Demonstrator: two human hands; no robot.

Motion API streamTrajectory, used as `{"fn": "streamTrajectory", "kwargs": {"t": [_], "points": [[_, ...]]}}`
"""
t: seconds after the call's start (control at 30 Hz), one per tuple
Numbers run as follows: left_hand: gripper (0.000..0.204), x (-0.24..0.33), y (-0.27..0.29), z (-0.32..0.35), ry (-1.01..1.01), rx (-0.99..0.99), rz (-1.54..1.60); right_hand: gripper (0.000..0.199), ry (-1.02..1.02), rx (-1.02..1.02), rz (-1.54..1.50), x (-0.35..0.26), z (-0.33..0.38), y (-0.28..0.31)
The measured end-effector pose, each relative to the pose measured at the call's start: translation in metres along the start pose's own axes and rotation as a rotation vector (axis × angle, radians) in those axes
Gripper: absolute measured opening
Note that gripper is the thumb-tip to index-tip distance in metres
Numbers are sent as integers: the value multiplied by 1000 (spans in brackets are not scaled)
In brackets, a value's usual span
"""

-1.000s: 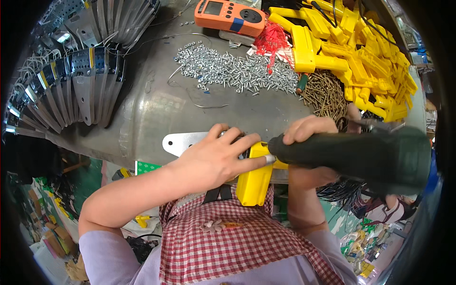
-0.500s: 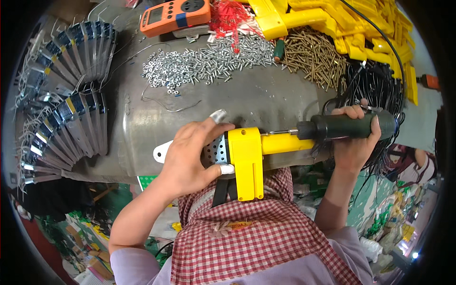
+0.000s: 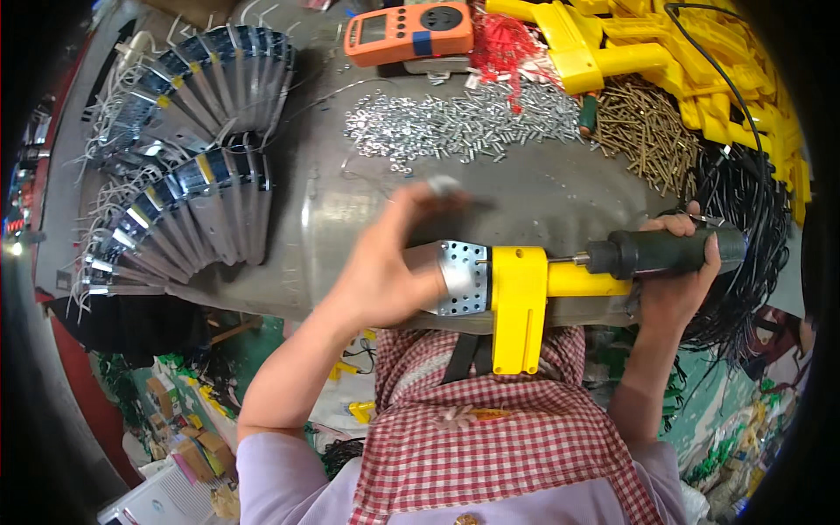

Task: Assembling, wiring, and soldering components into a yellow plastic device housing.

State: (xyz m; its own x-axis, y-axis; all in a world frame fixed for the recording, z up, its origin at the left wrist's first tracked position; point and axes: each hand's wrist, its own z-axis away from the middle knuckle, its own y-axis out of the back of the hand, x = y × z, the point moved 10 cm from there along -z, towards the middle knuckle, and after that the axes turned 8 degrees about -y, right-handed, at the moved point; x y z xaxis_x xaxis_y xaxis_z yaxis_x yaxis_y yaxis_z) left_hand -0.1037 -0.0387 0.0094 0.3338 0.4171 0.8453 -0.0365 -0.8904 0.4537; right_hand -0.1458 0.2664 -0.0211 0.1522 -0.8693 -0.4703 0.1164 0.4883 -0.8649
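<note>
Our right hand [image 3: 672, 293] wraps a dark power screwdriver [image 3: 656, 254], its bit [image 3: 567, 260] at the yellow housing [image 3: 520, 311]. Our left hand [image 3: 381, 267] spreads wide; blur hides whether it touches the perforated plate [image 3: 473, 293].

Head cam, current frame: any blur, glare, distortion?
Head view: left hand smeared, likely by motion; yellow part and dark screwdriver look crisper. Head view: a pale glare streak runs down the grey table, left of centre. Head view: fisheye bends the table's front edge, and the corners fall to black.
</note>
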Motion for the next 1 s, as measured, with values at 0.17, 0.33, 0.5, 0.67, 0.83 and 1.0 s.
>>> {"fn": "streamTrajectory", "kwargs": {"t": [0.17,0.33,0.5,0.67,0.83,1.0], "points": [[20,-39,59,-16,233,161,-548,45,-31,-29,-46,6,-2,-1],[23,-5,25,-34,-174,-81,-946,46,-34,-17,-65,7,-1,-3],[15,2,19,-27,-274,-131,-899,45,-26,-34,-97,8,-2,-4],[15,11,-2,15,11,29,-209,42,-26,-45,-111,9,0,-7],[18,8,-8,19,4,23,-177,39,-4,-67,-108,7,1,-12],[15,5,-5,20,14,92,-78,39,3,-114,-136,7,0,-14]]}}
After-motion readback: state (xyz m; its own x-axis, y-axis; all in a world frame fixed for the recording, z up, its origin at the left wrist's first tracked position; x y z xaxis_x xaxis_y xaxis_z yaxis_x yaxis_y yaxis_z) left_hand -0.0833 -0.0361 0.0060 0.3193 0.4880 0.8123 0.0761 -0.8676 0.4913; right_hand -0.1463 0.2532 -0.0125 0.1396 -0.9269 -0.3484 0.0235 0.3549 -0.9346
